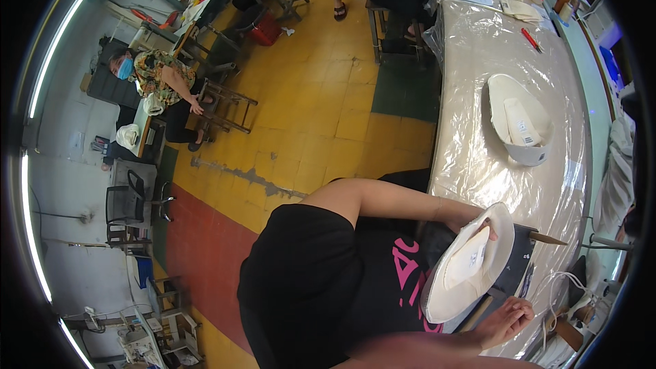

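Observation:
My left hand (pixel 466 217) grips the upper rim of a cream, oval, hollow fabric piece (pixel 502 263), shaped like an unfinished cap. Its thumb reaches inside, and the fingers behind are hidden. Within the hollow lies a flat cream insert (pixel 466 260) with a small printed label. Below the piece, close to its lower end, my right hand (pixel 506 322) has its fingers curled together; whether anything is in them cannot be made out. A similar cream piece (pixel 501 99) with a labelled insert rests farther off on the plastic-covered table (pixel 471 157).
Beside the held piece are a dark board (pixel 521 249), a pointed brown tool (pixel 549 238) and a wooden stick (pixel 476 313). A red-handled tool (pixel 531 39) lies farther along the table. White cord (pixel 562 277) loops at the right edge. A masked person (pixel 164 75) sits at left; others sit beyond.

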`<state>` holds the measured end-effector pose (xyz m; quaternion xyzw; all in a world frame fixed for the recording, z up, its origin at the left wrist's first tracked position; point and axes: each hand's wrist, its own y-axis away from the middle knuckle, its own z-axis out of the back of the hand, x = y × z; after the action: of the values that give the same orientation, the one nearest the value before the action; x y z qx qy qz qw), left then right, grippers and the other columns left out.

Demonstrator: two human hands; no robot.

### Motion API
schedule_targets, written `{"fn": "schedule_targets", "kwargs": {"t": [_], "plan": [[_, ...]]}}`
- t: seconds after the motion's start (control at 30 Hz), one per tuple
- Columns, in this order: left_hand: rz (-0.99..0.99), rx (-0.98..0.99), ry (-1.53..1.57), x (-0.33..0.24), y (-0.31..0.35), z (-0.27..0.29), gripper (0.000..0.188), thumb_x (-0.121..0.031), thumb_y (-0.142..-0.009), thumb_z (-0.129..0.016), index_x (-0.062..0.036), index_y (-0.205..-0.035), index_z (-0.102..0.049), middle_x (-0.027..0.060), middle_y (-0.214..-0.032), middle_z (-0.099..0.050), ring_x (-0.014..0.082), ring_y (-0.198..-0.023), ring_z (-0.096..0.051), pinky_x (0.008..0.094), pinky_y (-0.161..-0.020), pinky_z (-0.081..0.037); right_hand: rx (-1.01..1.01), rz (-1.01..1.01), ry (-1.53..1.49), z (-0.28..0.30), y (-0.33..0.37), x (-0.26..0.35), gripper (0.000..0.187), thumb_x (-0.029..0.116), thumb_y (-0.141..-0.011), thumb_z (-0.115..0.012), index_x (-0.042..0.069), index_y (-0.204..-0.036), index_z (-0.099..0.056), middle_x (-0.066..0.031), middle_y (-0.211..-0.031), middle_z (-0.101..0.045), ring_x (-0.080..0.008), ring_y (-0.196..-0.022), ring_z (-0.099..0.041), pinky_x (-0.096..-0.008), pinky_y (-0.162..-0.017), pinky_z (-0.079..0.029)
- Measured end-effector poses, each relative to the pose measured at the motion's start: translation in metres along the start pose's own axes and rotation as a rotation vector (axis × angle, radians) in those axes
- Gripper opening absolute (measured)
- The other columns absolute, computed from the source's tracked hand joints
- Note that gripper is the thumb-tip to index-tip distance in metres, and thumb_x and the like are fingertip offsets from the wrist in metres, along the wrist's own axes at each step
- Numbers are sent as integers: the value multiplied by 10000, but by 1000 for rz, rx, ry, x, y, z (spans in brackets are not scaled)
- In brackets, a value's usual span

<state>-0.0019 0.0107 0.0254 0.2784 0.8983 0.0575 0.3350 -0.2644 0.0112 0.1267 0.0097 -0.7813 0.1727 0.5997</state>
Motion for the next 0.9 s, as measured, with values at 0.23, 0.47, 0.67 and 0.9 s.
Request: {"fn": "schedule_targets", "kwargs": {"t": [0.23, 0.47, 0.67, 0.9], "plan": [[27, 4, 4, 1, -6, 4, 576, -296, -802, -832, -19, -1258, -616, 95, -1153, -654, 190, -1038, -614, 343, -905, -497, 51, 8, -3, -4, -5, -1, 148, 184, -1052, -515, 37, -1040, -493, -45, -887, -449, -129, -778, -395, -281, -719, -353], [1, 58, 54, -1, -4, 1, 573, -264, -796, -829, -14, -1262, -609, 112, -1169, -646, 214, -1056, -611, 357, -920, -494, 72, 7, -6, -3, -6, 0, 137, 177, -1055, -506, 41, -1046, -500, -49, -892, -460, -128, -786, -404, -287, -719, -358], [19, 32, 32, 2, -10, 4, 592, -249, -799, -827, -5, -1283, -588, 120, -1221, -628, 224, -1090, -600, 363, -952, -485, 62, -10, 11, -7, -8, 2, 143, 188, -1052, -511, 49, -1025, -489, -45, -881, -442, -126, -771, -390, -289, -709, -353], [-1, 43, -47, 4, -12, 9, 608, -249, -805, -824, 0, -1300, -574, 124, -1219, -632, 234, -1104, -602, 374, -964, -483, 7, -13, 59, -17, -8, 1, 172, 217, -1052, -507, 65, -989, -456, -31, -834, -385, -120, -714, -344, -285, -680, -331]]}}
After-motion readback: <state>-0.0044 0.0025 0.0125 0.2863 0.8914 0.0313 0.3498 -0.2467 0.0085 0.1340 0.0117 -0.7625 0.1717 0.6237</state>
